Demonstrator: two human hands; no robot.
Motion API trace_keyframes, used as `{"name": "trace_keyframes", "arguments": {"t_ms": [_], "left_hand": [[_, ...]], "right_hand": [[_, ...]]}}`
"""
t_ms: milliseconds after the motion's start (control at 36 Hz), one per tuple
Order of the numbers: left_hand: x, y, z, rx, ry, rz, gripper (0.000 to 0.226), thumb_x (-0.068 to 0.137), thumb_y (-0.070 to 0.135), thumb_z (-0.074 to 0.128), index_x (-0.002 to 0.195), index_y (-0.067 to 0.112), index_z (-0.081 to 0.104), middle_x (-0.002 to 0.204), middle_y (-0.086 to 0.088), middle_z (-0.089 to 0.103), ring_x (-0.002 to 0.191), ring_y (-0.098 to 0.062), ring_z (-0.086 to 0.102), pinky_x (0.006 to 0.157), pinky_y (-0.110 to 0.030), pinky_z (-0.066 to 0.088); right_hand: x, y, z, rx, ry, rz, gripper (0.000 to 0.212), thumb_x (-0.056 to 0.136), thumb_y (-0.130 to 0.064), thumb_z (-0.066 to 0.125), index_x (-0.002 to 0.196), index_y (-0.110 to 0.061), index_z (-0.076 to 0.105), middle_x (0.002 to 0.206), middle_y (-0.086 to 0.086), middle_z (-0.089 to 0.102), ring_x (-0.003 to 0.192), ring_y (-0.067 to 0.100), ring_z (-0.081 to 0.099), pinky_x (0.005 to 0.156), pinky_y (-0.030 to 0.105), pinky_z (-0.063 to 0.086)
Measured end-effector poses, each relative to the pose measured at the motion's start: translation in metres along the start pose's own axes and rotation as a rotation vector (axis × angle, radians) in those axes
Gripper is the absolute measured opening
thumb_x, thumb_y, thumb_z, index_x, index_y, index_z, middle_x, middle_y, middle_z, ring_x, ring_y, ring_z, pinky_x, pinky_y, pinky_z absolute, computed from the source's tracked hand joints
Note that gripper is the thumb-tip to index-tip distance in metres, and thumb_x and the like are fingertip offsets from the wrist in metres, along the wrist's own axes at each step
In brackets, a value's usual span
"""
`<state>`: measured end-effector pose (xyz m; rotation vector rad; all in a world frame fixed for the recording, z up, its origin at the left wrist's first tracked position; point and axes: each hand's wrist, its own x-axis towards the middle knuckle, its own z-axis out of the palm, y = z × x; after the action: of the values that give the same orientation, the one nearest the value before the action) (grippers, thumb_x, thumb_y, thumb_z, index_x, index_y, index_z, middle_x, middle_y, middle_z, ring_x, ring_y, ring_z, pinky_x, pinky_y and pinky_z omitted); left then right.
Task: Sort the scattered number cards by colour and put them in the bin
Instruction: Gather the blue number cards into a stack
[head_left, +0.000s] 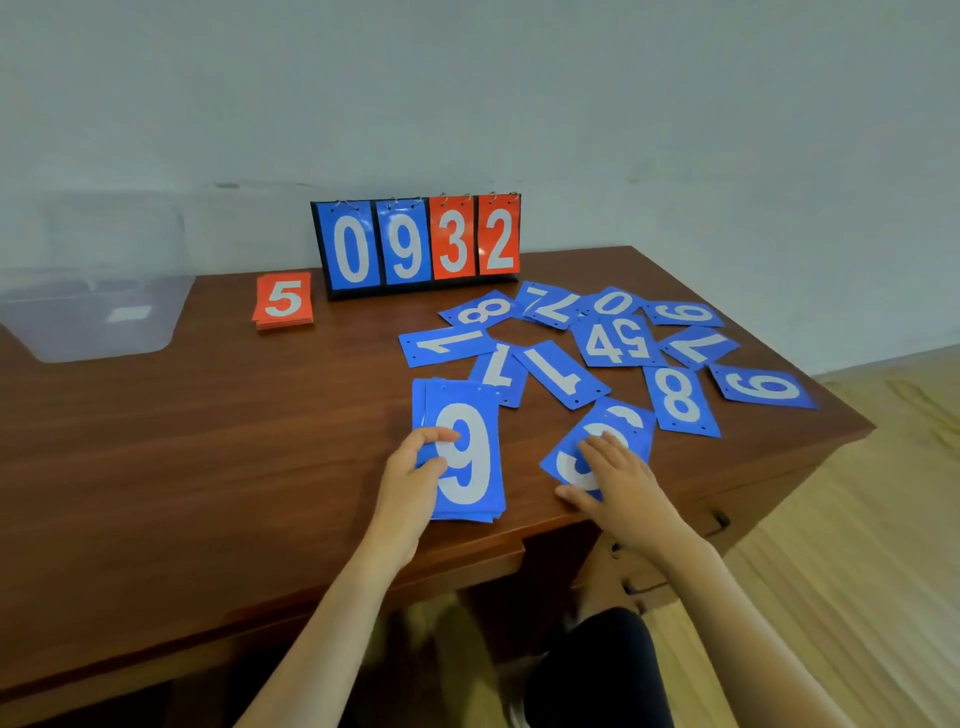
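Observation:
A stack of blue number cards (470, 467) with a 9 on top lies near the table's front edge. My left hand (415, 467) holds its left side, thumb and fingertips on the top card. My right hand (613, 475) lies flat with straight fingers on a single blue card (618, 421) just to the right. Several more blue cards (613, 340) lie scattered behind it. A neat stack of red cards (283, 300) topped by a 5 sits at the back left. The clear plastic bin (98, 291) stands at the far left.
A flip scoreboard (418, 244) showing 0 9 3 2 stands at the back centre against the wall. The brown wooden table (208, 441) ends at the right, with drawer handles (719, 519) on its front. Wooden floor lies to the right.

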<state>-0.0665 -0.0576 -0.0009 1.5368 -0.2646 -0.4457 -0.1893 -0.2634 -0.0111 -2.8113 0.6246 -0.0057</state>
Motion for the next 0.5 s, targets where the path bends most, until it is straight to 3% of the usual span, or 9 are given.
{"name": "trace_keyframes", "arguments": {"t_ms": [83,139,278,361,500], "left_hand": [[-0.003,-0.001,0.001,-0.007,-0.005,-0.022,0.028,0.094,0.001,0.045,0.098,0.022,0.064,0.118,0.008,0.057,0.098,-0.006,0.062,0.07,-0.025,0.055],[-0.006,-0.002,0.0,0.0,0.004,-0.027,0.029,0.094,0.001,0.045,0.097,0.023,0.064,0.118,0.008,0.058,0.099,-0.008,0.062,0.075,-0.031,0.055],[-0.01,-0.005,-0.007,0.017,0.041,-0.047,0.03,0.095,0.001,0.045,0.097,0.022,0.065,0.12,0.008,0.057,0.096,-0.006,0.061,0.08,-0.037,0.056],[-0.011,-0.005,-0.012,0.015,0.077,-0.057,0.029,0.095,0.001,0.045,0.099,0.021,0.065,0.12,0.007,0.055,0.098,-0.005,0.059,0.073,-0.028,0.056],[-0.013,-0.005,-0.016,0.008,0.116,-0.053,0.031,0.093,-0.002,0.044,0.097,0.021,0.065,0.123,0.005,0.055,0.105,-0.008,0.056,0.075,-0.025,0.054]], "right_hand": [[-0.009,-0.002,0.004,-0.085,-0.049,0.001,0.102,0.072,-0.084,0.003,0.15,-0.019,0.02,0.159,-0.004,0.005,0.146,0.016,-0.007,0.119,0.038,0.005],[-0.013,-0.003,0.007,-0.109,-0.054,-0.026,0.121,0.055,-0.089,-0.017,0.151,-0.022,0.017,0.159,-0.006,-0.001,0.145,0.014,-0.014,0.119,0.04,0.0],[-0.019,-0.009,0.008,-0.099,-0.111,-0.095,0.107,0.062,-0.089,0.001,0.15,-0.03,0.015,0.159,-0.008,-0.003,0.145,0.016,-0.013,0.118,0.039,0.001],[-0.02,-0.01,0.007,-0.089,-0.11,-0.135,0.071,0.09,-0.063,0.037,0.15,-0.031,0.016,0.158,-0.009,0.007,0.146,0.014,0.002,0.117,0.033,0.01],[-0.018,-0.012,0.001,0.091,-0.176,-0.177,0.055,0.097,-0.039,0.047,0.148,-0.033,0.026,0.156,-0.014,0.016,0.145,0.007,0.01,0.116,0.028,0.014]]}}
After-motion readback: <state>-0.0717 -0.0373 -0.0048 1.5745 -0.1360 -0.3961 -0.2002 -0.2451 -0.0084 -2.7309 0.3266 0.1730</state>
